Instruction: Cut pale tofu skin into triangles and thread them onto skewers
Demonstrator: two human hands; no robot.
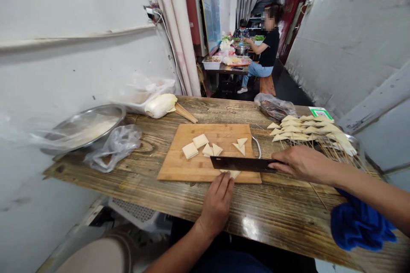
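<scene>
My right hand grips the handle of a dark-bladed cleaver. Its blade is held crosswise over the near right part of a wooden cutting board. Beneath the blade lies a pale tofu piece, partly hidden, with the fingertips of my left hand pressed on it at the board's near edge. Square tofu slices rest in stacks on the board's left half. Triangular tofu pieces lie farther right. Whether the blade touches the tofu I cannot tell.
Skewered tofu triangles are piled at right, near a blue cloth. A metal basin, plastic bag and pale cabbage-like vegetable stand at left. A bagged dark item lies behind. Two people sit at another table.
</scene>
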